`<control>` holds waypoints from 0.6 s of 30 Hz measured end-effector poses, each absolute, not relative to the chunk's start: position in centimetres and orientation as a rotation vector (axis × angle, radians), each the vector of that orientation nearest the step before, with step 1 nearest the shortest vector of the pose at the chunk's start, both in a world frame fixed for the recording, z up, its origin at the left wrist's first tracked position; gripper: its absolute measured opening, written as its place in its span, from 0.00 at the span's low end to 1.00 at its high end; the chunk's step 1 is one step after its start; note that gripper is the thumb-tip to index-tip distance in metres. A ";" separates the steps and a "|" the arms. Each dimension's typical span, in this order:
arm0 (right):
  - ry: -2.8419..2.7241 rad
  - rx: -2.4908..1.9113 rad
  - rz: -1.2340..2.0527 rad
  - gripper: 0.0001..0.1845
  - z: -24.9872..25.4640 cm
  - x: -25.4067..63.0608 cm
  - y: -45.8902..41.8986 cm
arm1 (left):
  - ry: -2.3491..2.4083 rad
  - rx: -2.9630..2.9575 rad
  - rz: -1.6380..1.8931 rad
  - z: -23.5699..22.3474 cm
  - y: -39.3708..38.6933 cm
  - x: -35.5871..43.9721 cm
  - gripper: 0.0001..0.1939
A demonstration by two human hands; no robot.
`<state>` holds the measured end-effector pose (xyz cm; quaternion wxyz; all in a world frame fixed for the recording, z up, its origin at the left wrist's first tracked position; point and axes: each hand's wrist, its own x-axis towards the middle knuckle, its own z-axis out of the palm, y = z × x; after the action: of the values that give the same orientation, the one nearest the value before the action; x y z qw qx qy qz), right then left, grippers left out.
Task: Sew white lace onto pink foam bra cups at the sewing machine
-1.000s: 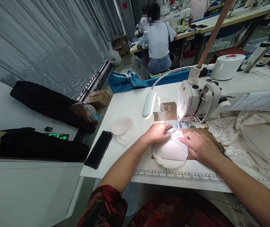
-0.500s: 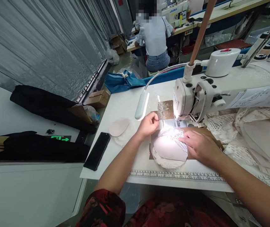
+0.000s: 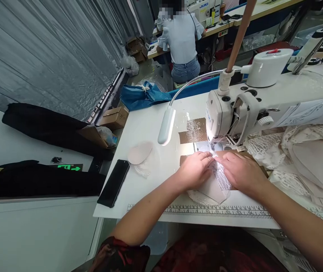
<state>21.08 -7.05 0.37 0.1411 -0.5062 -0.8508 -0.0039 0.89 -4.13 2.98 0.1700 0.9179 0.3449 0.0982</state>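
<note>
A pale bra cup with lace trim [image 3: 213, 188] lies under the needle end of the white sewing machine [image 3: 216, 117]. From its left side, my left hand [image 3: 194, 170] grips the cup, fingertips pinched just in front of the presser foot. My right hand [image 3: 242, 172] is closed on the lace edge at the right, its fingertips nearly meeting those of the left. Both hands cover much of the cup's upper part. Further left on the table rests another pale cup piece [image 3: 139, 152] with lace at its lower edge.
A black phone [image 3: 113, 183] lies at the table's left edge. The lamp head [image 3: 166, 126] hangs left of the needle. Lace and cup pieces [image 3: 314, 166] are piled at the right. A printed ruler [image 3: 215, 210] runs along the front edge. Another person [image 3: 182, 41] sits ahead.
My left hand has come down and right from beside the needle onto the cup. My right hand has shifted slightly, and the cup has turned, its lace now running toward the needle.
</note>
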 end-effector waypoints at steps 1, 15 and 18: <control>-2.483 -1.488 -0.024 0.19 0.4 21.0 -7.0 | 1.012 2.622 0.257 3.0 -4.0 0.9 0.20; -2.426 -1.550 -0.074 0.19 0.0 20.2 -6.6 | 0.866 2.770 0.149 2.6 -0.4 0.3 0.25; -2.431 -1.588 -0.043 0.19 0.1 19.7 -6.5 | 0.797 2.801 0.169 2.4 0.6 -0.1 0.25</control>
<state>19.75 -6.52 0.09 0.1183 -0.5430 -0.8312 -0.0146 -0.05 0.60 2.42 0.1122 0.9541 0.2715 0.0576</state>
